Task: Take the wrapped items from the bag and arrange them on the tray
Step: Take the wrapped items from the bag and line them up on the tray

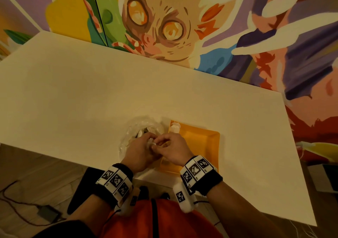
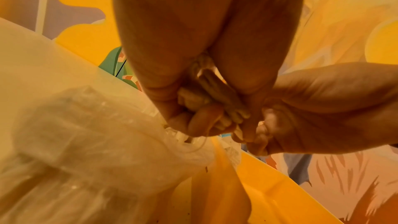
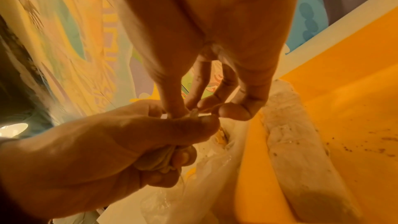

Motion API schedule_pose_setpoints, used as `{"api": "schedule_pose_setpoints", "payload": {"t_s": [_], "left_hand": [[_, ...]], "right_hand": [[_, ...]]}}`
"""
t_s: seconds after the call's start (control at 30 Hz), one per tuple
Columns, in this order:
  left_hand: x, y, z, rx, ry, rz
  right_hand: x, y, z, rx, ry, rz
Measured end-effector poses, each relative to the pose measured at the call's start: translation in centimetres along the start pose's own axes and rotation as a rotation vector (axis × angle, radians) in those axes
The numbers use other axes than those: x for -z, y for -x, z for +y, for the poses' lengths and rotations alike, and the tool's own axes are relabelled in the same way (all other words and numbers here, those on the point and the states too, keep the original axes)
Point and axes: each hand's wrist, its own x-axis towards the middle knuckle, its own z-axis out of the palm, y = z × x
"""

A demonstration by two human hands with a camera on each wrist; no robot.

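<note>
A clear plastic bag [image 1: 140, 130] lies on the white table, just left of an orange tray [image 1: 201, 141]. One white wrapped item [image 1: 174, 127] lies along the tray's left side; the right wrist view shows the long roll [image 3: 297, 151] on the tray floor [image 3: 355, 91]. Between bag and tray, my left hand [image 1: 144, 146] grips another white wrapped item [image 2: 206, 94] in its curled fingers. My right hand [image 1: 164, 144] meets it and pinches the twisted end of that wrapper [image 3: 194, 112] between thumb and fingertips. Both hands hide most of the item.
The crumpled bag [image 2: 86, 142] sits under my left hand and overlaps the tray's edge [image 2: 280, 193]. Dark crumbs dot the tray floor. The table [image 1: 91, 91] runs far to the left and back, against a painted wall. Cables lie on the floor at lower left.
</note>
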Motion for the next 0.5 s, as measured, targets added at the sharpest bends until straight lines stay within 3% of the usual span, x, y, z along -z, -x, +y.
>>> {"api": "schedule_pose_setpoints", "payload": {"t_s": [0.3, 0.5], "left_hand": [[0.2, -0.1, -0.3, 0.037, 0.141, 0.027], [0.8, -0.2, -0.1, 0.168, 0.274, 0.021]], "right_hand": [[-0.1, -0.3, 0.6, 0.048, -0.224, 0.18], [0.8, -0.4, 0.8, 0.11, -0.31, 0.286]]}}
